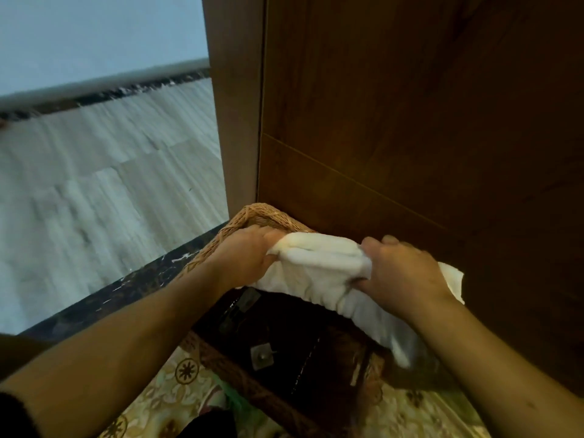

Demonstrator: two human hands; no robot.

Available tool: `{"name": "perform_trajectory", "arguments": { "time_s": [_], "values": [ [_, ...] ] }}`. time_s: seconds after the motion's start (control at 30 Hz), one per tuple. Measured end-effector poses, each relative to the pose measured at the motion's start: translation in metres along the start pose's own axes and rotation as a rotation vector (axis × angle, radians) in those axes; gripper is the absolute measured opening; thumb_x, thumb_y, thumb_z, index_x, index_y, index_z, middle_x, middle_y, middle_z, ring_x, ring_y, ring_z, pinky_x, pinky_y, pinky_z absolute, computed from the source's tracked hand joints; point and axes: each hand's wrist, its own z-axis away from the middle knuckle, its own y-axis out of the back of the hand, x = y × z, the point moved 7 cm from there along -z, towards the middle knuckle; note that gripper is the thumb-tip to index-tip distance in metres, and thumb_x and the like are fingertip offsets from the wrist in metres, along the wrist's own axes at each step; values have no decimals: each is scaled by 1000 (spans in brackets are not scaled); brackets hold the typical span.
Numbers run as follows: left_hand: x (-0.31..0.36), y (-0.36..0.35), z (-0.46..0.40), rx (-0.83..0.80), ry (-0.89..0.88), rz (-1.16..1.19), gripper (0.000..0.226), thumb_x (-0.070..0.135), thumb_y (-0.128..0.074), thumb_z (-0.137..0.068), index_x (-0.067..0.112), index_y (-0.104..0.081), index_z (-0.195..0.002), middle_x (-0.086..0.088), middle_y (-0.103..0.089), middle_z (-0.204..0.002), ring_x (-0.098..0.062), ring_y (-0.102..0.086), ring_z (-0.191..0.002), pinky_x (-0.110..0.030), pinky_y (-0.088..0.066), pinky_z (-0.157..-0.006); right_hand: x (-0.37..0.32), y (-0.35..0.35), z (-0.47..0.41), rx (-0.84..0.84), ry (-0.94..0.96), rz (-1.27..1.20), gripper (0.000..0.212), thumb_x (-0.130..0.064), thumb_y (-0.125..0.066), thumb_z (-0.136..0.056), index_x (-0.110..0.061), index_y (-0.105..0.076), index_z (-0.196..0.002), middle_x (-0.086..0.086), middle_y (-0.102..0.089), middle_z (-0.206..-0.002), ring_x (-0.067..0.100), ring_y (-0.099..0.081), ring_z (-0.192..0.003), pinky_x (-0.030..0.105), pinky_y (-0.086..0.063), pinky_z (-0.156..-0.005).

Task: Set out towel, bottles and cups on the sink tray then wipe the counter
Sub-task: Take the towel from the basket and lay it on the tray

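A white folded towel point(319, 267) is held between both hands, just above a woven wicker basket point(252, 216) that sits against a dark wooden panel. My left hand point(243, 254) grips the towel's left end, fingers curled over it by the basket rim. At the right end, my right hand point(401, 273) clutches the cloth, and a loose corner sticks out past the wrist. No bottles, cups or sink tray are in view.
A dark wooden cabinet wall point(410, 121) rises right behind the basket. Below the towel stands a dark woven chest point(284, 349) with metal fittings on a patterned rug point(177, 384). Pale tiled floor point(94, 200) with a dark marble threshold point(126, 286) lies left.
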Motion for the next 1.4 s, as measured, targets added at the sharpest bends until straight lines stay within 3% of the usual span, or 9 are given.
{"name": "perform_trajectory", "arguments": {
  "time_s": [0.07,0.2,0.33,0.5,0.6,0.87,1.0,1.13,1.4],
  "values": [
    [11,14,17,20,22,-55,42,41,-50,-96,27,-49,-136,-1,-60,-128,-22,-55,-113,-43,-46,-97,2,8,6,21,72,-8,47,-57,-66,-84,-31,-50,-121,-2,-55,-102,22,-60,-94,36,-44,-71],
    [32,45,66,171,107,-92,33,38,-51,-96,25,-57,-126,1,-64,-115,-18,-57,-99,-40,-52,-83,-5,25,15,45,222,-19,48,-57,-68,-83,-31,-48,-118,-4,-45,-96,22,-57,-94,35,-38,-70],
    [45,79,130,283,243,-146,36,46,-46,-94,28,-57,-124,3,-65,-108,-15,-57,-91,-34,-50,-72,-34,45,27,121,387,-31,48,-57,-70,-82,-31,-49,-116,-5,-46,-95,18,-49,-83,34,-38,-69],
    [50,122,236,381,425,-209,36,47,-46,-93,30,-57,-123,5,-64,-106,-14,-55,-90,-30,-45,-70,-105,75,53,226,626,-59,52,-60,-72,-79,-31,-51,-116,-2,-55,-102,22,-58,-91,34,-38,-68],
    [50,146,311,456,535,-231,36,51,-41,-93,36,-56,-122,13,-61,-104,-7,-52,-90,-22,-39,-70,-161,88,76,267,755,-80,47,-62,-70,-78,-31,-49,-106,-5,-45,-91,21,-56,-84,35,-37,-65],
    [65,177,549,571,850,-345,37,50,-46,-90,32,-62,-119,8,-67,-101,-16,-58,-88,-38,-50,-71,-351,97,182,204,1163,-155,44,-62,-66,-83,-36,-46,-113,-8,-49,-99,13,-50,-84,33,-42,-70],
    [81,172,689,609,1051,-340,44,53,-44,-89,28,-66,-118,6,-70,-104,-18,-60,-92,-37,-51,-73,-461,87,269,180,1345,-141,51,-64,-69,-79,-36,-50,-118,-7,-56,-104,13,-54,-88,33,-45,-74],
    [106,162,832,684,1232,-329,44,55,-44,-89,28,-66,-116,7,-69,-104,-18,-61,-93,-37,-51,-75,-569,68,371,174,1511,-115,48,-61,-72,-76,-36,-51,-112,-6,-58,-103,12,-50,-82,32,-40,-67],
    [153,138,1065,738,1555,-387,34,54,-50,-87,38,-61,-115,12,-65,-99,-8,-49,-86,-28,-39,-70,-734,34,556,98,1819,-88,45,-56,-73,-74,-31,-48,-102,1,-57,-99,26,-59,-87,33,-33,-61]
  ]
}}
